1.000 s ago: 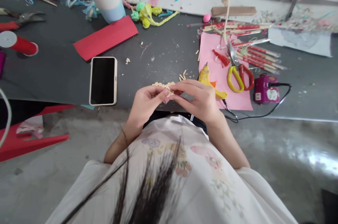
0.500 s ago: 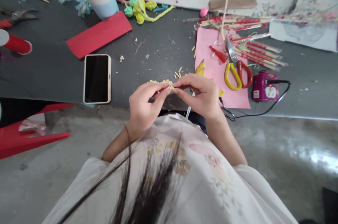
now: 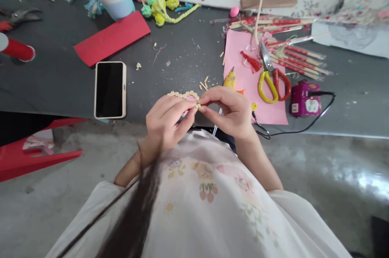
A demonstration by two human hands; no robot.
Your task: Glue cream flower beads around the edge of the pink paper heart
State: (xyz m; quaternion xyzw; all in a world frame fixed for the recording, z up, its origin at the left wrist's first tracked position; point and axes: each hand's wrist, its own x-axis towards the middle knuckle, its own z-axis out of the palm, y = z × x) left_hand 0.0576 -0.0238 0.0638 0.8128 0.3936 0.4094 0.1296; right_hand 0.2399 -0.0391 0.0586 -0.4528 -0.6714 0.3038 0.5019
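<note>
My left hand (image 3: 170,118) and my right hand (image 3: 229,108) meet fingertip to fingertip near the table's front edge. Thumb and forefinger of each pinch a small cluster of pale wooden bits (image 3: 198,106). Just beyond the left fingers shows a wavy strip of similar wooden bits (image 3: 184,94), with a pink patch (image 3: 191,98) beside it, partly covered by that hand. Several short stick pieces (image 3: 204,85) lie loose past the fingertips. A yellow glue gun (image 3: 230,80) sits behind my right hand, which hides part of it.
On the left are a phone (image 3: 110,90), a red card strip (image 3: 112,39), a red thread spool (image 3: 20,48) and pliers (image 3: 21,18). To the right, scissors (image 3: 269,75) rest on pink paper (image 3: 235,47), near wrapped chopsticks (image 3: 299,62) and a corded purple box (image 3: 306,99).
My left hand has shifted slightly left and its fingers have turned, uncovering more of the wavy strip and the pink patch. The small cluster stays pinched, now a little lower.
</note>
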